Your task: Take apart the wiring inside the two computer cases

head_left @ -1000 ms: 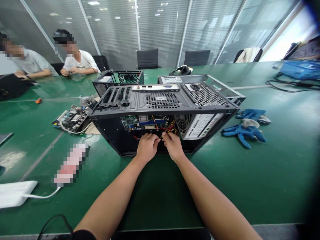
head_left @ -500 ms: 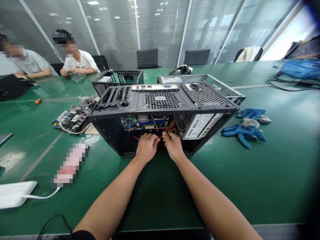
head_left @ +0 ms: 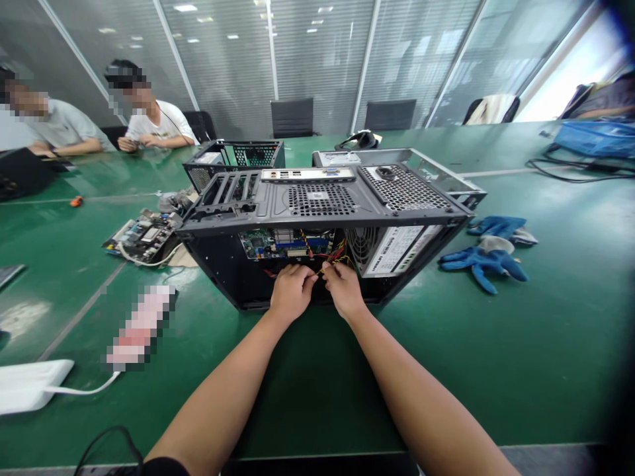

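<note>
A black computer case lies before me with its open side facing me. Inside it are a green motherboard and, on the right, a power supply with a fan grille and a white label. My left hand reaches into the opening, thumb and fingers pinched on thin yellow and black cables. Close beside it, my right hand pinches the same cables near the power supply. The fingertips partly hide the cable ends. More red and yellow wires run behind the hands.
Blue work gloves lie to the right. On the left are a loose circuit board, a blurred-out phone-like item and a white power bank. Other case frames stand behind. Two people sit at the far left.
</note>
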Action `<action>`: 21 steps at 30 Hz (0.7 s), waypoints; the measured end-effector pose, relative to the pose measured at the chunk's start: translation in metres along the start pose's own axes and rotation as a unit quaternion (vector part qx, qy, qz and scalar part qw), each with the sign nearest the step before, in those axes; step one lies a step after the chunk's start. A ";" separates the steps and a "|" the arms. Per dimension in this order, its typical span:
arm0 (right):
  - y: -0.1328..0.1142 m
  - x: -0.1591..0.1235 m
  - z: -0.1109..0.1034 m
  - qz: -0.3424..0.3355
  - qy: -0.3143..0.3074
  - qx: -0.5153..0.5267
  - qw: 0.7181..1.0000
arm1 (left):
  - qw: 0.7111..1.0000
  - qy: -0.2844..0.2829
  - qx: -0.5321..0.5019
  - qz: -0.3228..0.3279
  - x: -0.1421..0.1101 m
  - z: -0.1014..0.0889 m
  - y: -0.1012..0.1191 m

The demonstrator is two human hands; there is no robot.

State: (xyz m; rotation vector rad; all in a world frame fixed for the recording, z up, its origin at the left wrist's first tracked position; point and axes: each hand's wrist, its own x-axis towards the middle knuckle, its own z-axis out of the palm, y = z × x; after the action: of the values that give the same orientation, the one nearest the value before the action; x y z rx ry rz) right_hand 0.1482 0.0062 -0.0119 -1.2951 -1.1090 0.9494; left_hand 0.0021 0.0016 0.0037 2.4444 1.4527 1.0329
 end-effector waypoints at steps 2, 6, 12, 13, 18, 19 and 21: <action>0.001 0.000 0.000 0.002 0.010 -0.003 1.000 | 1.000 0.000 0.001 0.001 0.000 0.000 0.000; 0.001 0.000 0.000 -0.004 0.007 -0.011 1.000 | 1.000 -0.009 0.012 0.002 0.000 0.000 0.001; 0.002 0.001 0.000 -0.021 0.003 -0.020 1.000 | 0.999 -0.017 0.039 0.010 0.000 0.001 0.001; 0.002 0.001 0.000 -0.023 0.002 -0.020 1.000 | 0.999 -0.020 0.040 0.011 0.000 0.001 0.000; 0.002 0.001 0.000 -0.002 -0.014 -0.002 1.000 | 0.999 -0.025 0.038 0.019 0.000 0.001 0.000; 0.001 0.000 0.000 0.006 -0.018 0.004 1.000 | 0.999 -0.024 0.036 0.019 0.000 0.001 0.000; -0.001 -0.001 0.000 0.012 -0.019 0.009 1.000 | 0.999 -0.021 0.033 0.017 0.000 0.000 0.001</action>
State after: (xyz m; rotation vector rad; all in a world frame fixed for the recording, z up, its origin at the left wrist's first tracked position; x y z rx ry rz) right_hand 0.1477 0.0055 -0.0111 -1.2832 -1.1147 1.0037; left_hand 0.0028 0.0014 0.0036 2.5280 1.4600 0.9501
